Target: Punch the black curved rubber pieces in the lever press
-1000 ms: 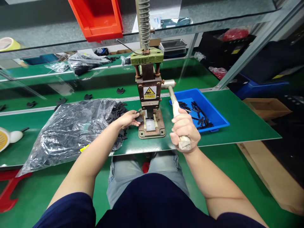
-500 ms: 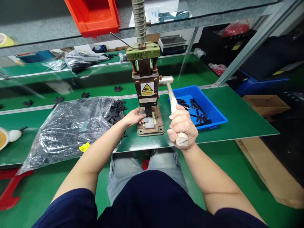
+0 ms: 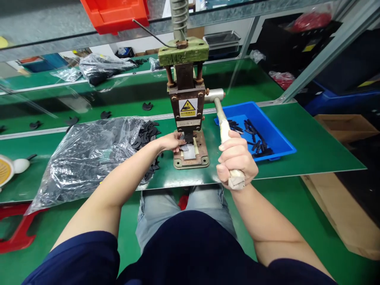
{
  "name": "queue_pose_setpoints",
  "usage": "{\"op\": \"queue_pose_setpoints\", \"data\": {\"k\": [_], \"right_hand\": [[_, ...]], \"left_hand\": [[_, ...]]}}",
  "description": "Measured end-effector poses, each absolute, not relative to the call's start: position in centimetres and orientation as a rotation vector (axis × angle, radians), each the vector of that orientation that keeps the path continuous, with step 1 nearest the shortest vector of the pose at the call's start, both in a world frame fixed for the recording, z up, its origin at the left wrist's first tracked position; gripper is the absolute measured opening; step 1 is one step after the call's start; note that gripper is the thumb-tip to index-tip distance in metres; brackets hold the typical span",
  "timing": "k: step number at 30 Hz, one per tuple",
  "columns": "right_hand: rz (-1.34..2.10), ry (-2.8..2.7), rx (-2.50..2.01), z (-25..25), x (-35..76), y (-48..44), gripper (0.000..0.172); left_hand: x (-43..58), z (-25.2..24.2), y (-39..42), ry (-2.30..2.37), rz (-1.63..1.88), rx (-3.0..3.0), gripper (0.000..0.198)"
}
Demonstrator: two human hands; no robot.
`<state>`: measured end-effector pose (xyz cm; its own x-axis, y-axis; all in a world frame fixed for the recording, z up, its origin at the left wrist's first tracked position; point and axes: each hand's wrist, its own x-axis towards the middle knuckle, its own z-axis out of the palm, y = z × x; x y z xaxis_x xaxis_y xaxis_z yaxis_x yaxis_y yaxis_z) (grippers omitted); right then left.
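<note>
One dark flat piece is at the foot of the press, close to the lower end of its ram. The press stands on a green table, between a clear plastic bag of black pieces and a blue tray with black strips. Above the table runs a metal shelf, with a red bin at its edge. The left hand is nearly closed, pinching the piece with its fingertips. The right hand is wrapped firmly around the lever.

Saw thin gray piece at upright press's ram, mid-frame; pale wrapped lever slanted down, center-right.
</note>
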<state>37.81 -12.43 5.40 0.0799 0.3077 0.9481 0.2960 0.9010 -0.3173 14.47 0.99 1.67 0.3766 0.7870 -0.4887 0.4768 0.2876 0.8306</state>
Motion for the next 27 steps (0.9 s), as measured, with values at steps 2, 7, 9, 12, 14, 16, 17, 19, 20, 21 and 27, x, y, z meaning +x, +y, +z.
{"op": "queue_pose_setpoints", "data": {"k": [2,7,9,12,14,16,17,19,20,21,27], "right_hand": [[0.009,-1.507,-0.505,5.4,37.9,-12.4,0.022],[0.012,-1.551,-0.513,5.5,38.2,-12.6,0.020],[0.017,-1.554,-0.523,5.5,38.2,-12.7,0.020],[0.020,-1.549,-0.537,5.5,38.2,-12.7,0.020],[0.017,-1.551,-0.540,5.4,38.3,-12.7,0.020],[0.015,-1.556,-0.531,5.5,38.3,-12.6,0.019],[0.015,-1.556,-0.526,5.5,38.3,-12.6,0.019],[0.018,-1.547,-0.519,5.5,38.2,-12.6,0.019],[0.020,-1.539,-0.518,5.5,38.1,-12.6,0.019],[0.020,-1.527,-0.521,5.6,38.0,-12.6,0.019],[-0.017,-1.486,-0.573,5.5,37.6,-12.5,0.023]], "left_hand": [[14.4,1.6,0.7,1.249,0.357,1.309,0.025],[13.9,1.5,-0.3,1.208,0.446,1.151,0.029],[13.8,1.6,-0.7,1.224,0.465,1.128,0.030],[14.0,1.9,-1.0,1.245,0.458,1.180,0.023],[14.3,2.3,-0.9,1.263,0.427,1.265,0.018],[14.6,2.6,-0.6,1.305,0.388,1.355,0.015],[14.7,2.7,-0.3,1.332,0.366,1.388,0.015],[14.9,2.8,0.3,1.391,0.303,1.414,0.016],[15.0,2.9,0.5,1.413,0.269,1.409,0.017],[15.0,2.9,0.7,1.426,0.238,1.395,0.018],[15.0,3.1,0.4,1.389,0.252,1.293,0.017]]}}
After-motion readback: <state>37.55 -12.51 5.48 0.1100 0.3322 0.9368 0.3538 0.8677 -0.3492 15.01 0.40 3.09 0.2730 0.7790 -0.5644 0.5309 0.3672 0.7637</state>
